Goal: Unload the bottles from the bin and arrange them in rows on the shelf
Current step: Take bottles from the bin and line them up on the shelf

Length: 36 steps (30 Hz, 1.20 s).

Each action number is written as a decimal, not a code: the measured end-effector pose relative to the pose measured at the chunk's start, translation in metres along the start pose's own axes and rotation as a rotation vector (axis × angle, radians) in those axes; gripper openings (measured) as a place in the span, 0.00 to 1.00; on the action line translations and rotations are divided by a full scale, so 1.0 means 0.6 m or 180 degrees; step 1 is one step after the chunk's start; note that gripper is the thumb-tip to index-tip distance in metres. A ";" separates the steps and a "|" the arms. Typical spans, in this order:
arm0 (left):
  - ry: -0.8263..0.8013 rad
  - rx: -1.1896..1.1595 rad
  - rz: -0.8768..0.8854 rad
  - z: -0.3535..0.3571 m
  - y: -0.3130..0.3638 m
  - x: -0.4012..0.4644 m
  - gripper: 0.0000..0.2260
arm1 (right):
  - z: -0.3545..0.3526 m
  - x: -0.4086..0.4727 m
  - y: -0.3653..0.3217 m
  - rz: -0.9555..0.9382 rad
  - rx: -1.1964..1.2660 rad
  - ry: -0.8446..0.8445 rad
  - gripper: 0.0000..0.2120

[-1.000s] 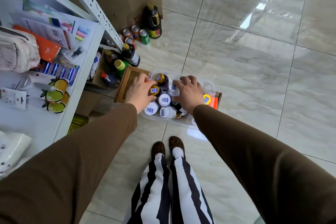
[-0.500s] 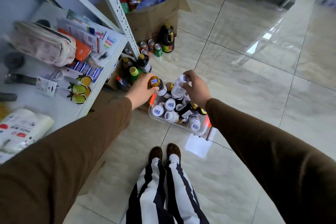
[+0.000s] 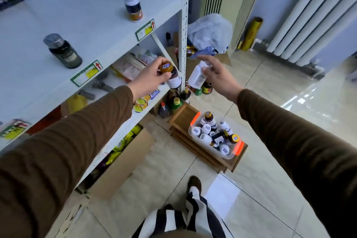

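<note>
My left hand (image 3: pixel 149 79) grips a dark bottle with a gold cap (image 3: pixel 172 75), held in the air just in front of the white shelf (image 3: pixel 92 31). My right hand (image 3: pixel 218 75) holds a white bottle (image 3: pixel 198 76) beside the shelf's upright post (image 3: pixel 182 25). Two bottles stand on the shelf: a dark one with a grey cap (image 3: pixel 63 51) and a white-capped one (image 3: pixel 133 6). The clear bin (image 3: pixel 202 146) with orange clips sits on the floor below, with several bottles in it.
The bin rests on stacked wooden trays (image 3: pixel 185 116). Loose bottles and cans (image 3: pixel 173 102) crowd the floor by the post. A cardboard box (image 3: pixel 123 162) stands under the shelf, another with a plastic bag (image 3: pixel 210 31) behind. A radiator (image 3: pixel 309 15) lines the right wall.
Both hands have risen from the bin to shelf height, each carrying a bottle. The view has tilted up, bringing the upper shelf and its two bottles into sight.
</note>
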<state>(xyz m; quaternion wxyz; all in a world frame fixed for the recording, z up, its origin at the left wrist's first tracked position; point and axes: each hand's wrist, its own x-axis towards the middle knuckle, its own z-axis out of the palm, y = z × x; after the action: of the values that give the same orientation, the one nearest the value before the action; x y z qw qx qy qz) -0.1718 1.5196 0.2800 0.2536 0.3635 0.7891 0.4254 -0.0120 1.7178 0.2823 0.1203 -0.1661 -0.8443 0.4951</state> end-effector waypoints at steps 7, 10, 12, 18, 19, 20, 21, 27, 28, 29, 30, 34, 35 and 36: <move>0.0505 -0.0090 0.0171 -0.138 0.056 -0.184 0.12 | 0.083 -0.045 -0.193 -0.0395 0.0051 -0.0299 0.14; 0.0696 -0.0090 0.0142 -0.185 0.071 -0.256 0.11 | 0.111 -0.050 -0.266 -0.0459 -0.0011 -0.0263 0.19; 0.0834 -0.0009 0.0080 -0.214 0.077 -0.300 0.12 | 0.130 -0.052 -0.308 -0.0484 0.0073 -0.0334 0.18; 0.1230 0.0156 -0.0137 -0.277 0.087 -0.435 0.12 | 0.203 -0.067 -0.419 -0.0528 0.0495 -0.0462 0.16; 0.1298 0.0193 -0.0185 -0.287 0.088 -0.458 0.12 | 0.218 -0.074 -0.436 -0.0563 0.0535 -0.0533 0.17; 0.1378 0.0217 -0.0226 -0.296 0.090 -0.482 0.12 | 0.233 -0.081 -0.455 -0.0603 0.0549 -0.0604 0.18; 0.1453 0.0218 -0.0251 -0.306 0.092 -0.505 0.13 | 0.248 -0.089 -0.473 -0.0643 0.0570 -0.0667 0.19; 0.1729 0.0080 -0.0243 -0.378 0.088 -0.648 0.14 | 0.363 -0.137 -0.583 -0.1092 0.0468 -0.1031 0.19; 0.1794 0.0058 -0.0231 -0.394 0.084 -0.672 0.14 | 0.385 -0.144 -0.604 -0.1199 0.0414 -0.1116 0.17; 0.1868 0.0032 -0.0223 -0.411 0.078 -0.697 0.13 | 0.408 -0.152 -0.624 -0.1311 0.0365 -0.1200 0.15; 0.1940 0.0000 -0.0215 -0.430 0.071 -0.724 0.13 | 0.434 -0.162 -0.647 -0.1420 0.0316 -0.1279 0.14; 0.2067 -0.0080 -0.0209 -0.501 0.040 -0.828 0.14 | 0.532 -0.195 -0.729 -0.1530 0.0232 -0.1412 0.14; 0.2091 -0.0054 -0.0222 -0.519 0.032 -0.855 0.13 | 0.557 -0.204 -0.748 -0.1510 0.0214 -0.1442 0.15; 0.2121 -0.0032 -0.0230 -0.535 0.023 -0.880 0.12 | 0.583 -0.212 -0.766 -0.1501 0.0208 -0.1474 0.16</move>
<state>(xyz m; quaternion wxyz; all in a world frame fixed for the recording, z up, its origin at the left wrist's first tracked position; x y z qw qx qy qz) -0.0739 0.9514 0.5038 -0.0017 0.1750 0.8388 0.5155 -0.0980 1.1796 0.5118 0.0417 0.1548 -0.8480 0.5051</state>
